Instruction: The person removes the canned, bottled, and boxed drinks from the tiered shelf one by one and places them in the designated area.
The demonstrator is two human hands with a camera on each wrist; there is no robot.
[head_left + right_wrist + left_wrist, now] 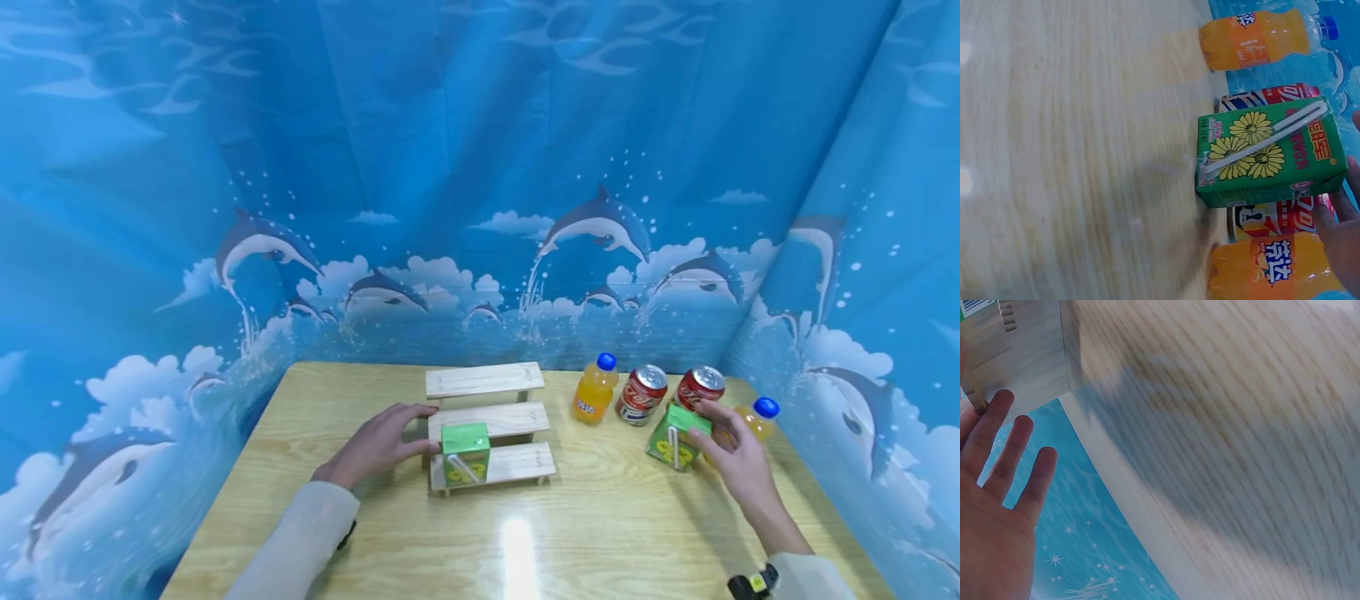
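Note:
A small wooden three-step rack (487, 422) stands on the table, with a green juice box (466, 454) upright at the left of its lowest step. My left hand (382, 446) is at the rack's left side, its fingertips touching the wood. Three of its fingers (999, 434) show straight and spread in the left wrist view. With thumb and fingers, my right hand (738, 454) grips a second green juice box (1266, 150), tilted, a white straw on its front. Behind that box are two red cola cans (642, 395); part of the farther-right can is hidden.
An orange soda bottle (595, 390) with a blue cap stands left of the cans. Another orange soda bottle (759, 417) is at the right, partly hidden behind my right hand. A blue dolphin-print curtain (450, 183) surrounds the table's back and sides.

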